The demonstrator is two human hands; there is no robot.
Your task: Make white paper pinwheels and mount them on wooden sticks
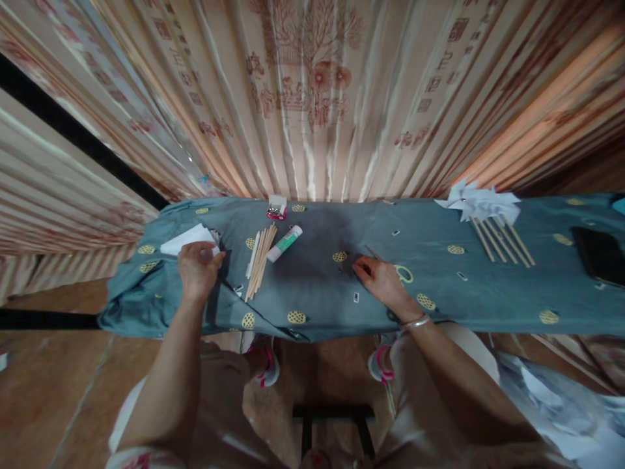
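My left hand [199, 270] is at the left end of the table, its thumb and fingers closed on the edge of a small stack of folded white paper [188, 239]. Near the middle of the cloth, my right hand [383, 281] rests low with its fingers curled together. Whatever its fingertips may hold is hidden. Scissors with a yellow-green handle [405, 273] lie partly beneath this hand, the tip poking out beyond the knuckles. Between my hands are a bundle of thin wooden sticks [261, 262], a white stick or pen [252, 255] and a green-and-white glue stick [284, 243].
A small open red-and-white box [277, 207] of metal bits stands at the back edge. White paper pinwheels [481, 200] on sticks lie at the right, beside a black phone [599, 255]. A teal pineapple-print cloth [332, 306] covers the narrow table; a pleated curtain [312, 150] hangs behind.
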